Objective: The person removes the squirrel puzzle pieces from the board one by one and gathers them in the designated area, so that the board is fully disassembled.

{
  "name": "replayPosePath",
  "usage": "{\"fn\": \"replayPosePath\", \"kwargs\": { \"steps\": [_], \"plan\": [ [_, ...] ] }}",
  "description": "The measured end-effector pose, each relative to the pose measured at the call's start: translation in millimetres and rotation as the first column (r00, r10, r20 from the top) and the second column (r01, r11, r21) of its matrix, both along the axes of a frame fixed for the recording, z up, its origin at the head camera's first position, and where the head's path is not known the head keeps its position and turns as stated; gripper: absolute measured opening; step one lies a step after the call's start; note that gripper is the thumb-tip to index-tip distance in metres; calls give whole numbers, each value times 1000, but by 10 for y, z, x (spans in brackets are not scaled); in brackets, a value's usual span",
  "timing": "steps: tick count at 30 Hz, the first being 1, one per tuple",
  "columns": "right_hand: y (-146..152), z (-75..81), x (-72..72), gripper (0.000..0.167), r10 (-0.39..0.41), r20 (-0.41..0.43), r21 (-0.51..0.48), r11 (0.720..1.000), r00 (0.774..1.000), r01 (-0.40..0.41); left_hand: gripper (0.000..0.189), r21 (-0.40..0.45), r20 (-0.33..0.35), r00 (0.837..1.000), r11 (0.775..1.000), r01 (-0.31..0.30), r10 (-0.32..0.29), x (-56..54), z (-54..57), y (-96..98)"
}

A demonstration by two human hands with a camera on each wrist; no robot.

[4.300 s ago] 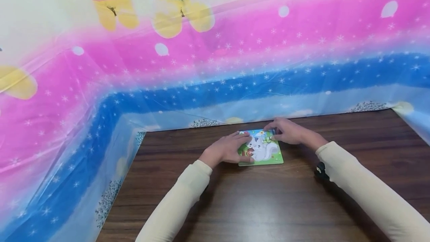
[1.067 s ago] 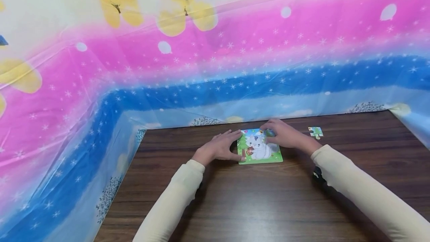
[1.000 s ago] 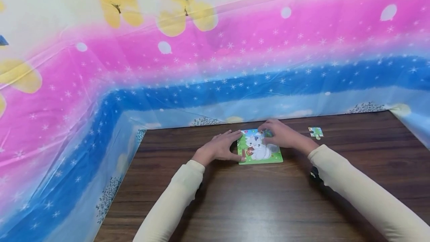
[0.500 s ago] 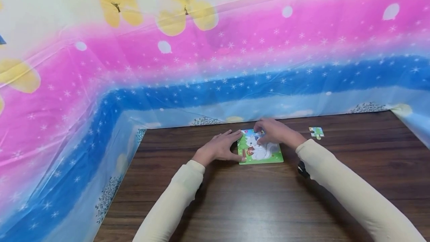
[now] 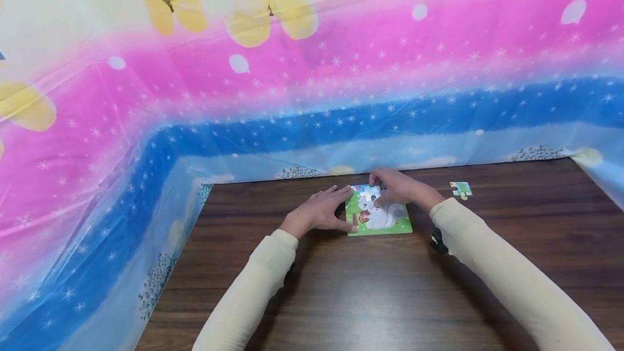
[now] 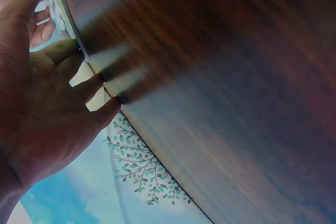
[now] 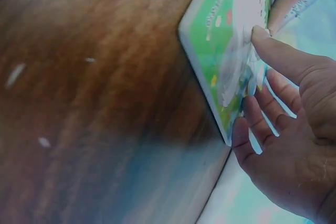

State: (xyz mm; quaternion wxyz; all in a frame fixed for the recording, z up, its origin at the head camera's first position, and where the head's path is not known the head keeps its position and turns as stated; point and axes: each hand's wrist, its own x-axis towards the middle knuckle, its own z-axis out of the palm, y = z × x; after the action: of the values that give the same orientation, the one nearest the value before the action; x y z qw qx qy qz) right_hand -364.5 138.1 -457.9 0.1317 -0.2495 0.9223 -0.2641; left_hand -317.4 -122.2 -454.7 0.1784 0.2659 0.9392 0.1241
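Observation:
A square jigsaw puzzle [image 5: 387, 220] with a white squirrel on green lies near the back edge of the table. My left hand [image 5: 322, 211] rests at its left side, fingers nearly straight, thumb on the lower left corner and fingertips at the upper left. My right hand [image 5: 396, 186] reaches over the top edge, thumb on the picture and curled index finger near the top middle. In the right wrist view, the thumb presses on the puzzle [image 7: 218, 40] and the other fingers bend at its far edge. What lies between thumb and index finger is hidden.
One loose puzzle piece [image 5: 460, 188], blue and green, lies on the brown wooden table [image 5: 361, 286] to the right of my right hand. Behind the table hangs a pink and blue printed cloth [image 5: 317, 96], close to the back edge.
Since the oldest frame, a piece from the puzzle's upper right has come to lie on the table at right. Over the last second my right hand has moved left along the top edge; the left stays.

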Motion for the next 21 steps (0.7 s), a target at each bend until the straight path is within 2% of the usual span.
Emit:
{"fn": "replayPosePath", "kwargs": {
  "steps": [5,12,17,21],
  "plan": [
    [45,-21,38,50,10,-45,-31,999,999,-11,102,1,2,1000,1000,2,-2,0,10,0],
    [137,-100,47,46,27,-111,-84,996,993,-37,103,21,2,1000,1000,-3,3,11,8,-15],
    [160,-179,30,52,19,-114,-132,991,993,-34,102,25,-2,1000,1000,2,-2,24,-6,-25],
    [186,-188,36,52,11,-114,-124,992,993,-26,101,23,-8,1000,1000,9,-9,21,-18,-17]
  ]
}}
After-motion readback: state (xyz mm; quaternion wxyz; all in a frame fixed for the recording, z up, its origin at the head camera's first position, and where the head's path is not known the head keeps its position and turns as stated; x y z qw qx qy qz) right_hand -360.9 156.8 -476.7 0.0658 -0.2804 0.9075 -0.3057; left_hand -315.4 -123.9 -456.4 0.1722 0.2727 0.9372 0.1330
